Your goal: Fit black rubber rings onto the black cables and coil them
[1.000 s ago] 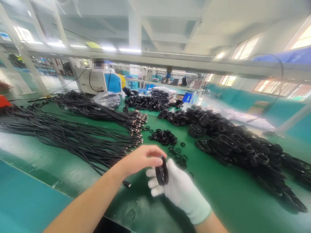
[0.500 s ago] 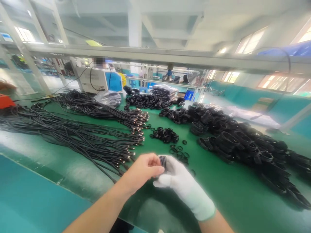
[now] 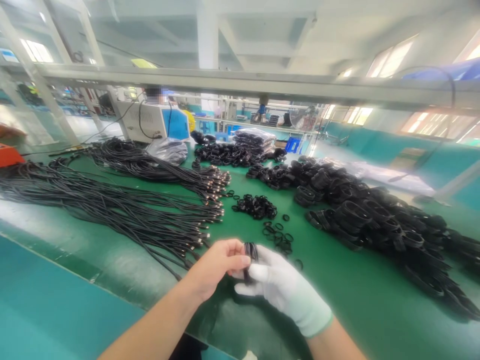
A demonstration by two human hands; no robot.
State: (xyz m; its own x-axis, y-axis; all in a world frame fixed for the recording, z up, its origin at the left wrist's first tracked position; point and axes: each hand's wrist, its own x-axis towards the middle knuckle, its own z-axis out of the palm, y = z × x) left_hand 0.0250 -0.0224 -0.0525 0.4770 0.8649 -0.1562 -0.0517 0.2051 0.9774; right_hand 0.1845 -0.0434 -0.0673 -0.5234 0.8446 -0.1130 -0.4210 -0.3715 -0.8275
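A small coiled black cable (image 3: 250, 251) is held between my two hands above the green table. My bare left hand (image 3: 221, 261) pinches its left side with thumb and fingers. On the other side, my right hand (image 3: 275, 272), in a white glove, has its fingers round the coil, with the thumb against its front. Part of the coil is hidden behind the fingers. Just beyond the hands lie loose black rings (image 3: 278, 235) and a small heap of them (image 3: 255, 206).
Long black cables (image 3: 131, 205) with metal plugs spread over the left side of the green table (image 3: 348, 295). Coiled black cables (image 3: 352, 215) form a large pile on the right. Behind stand a white and blue machine (image 3: 150, 122) and stacked bagged goods (image 3: 254, 140). A shelf beam (image 3: 232, 80) crosses above.
My right thumb has risen onto the front of the coil, and the right fingers have shifted. A dark lower part of the coil now shows between the hands. My left hand keeps its pinch.
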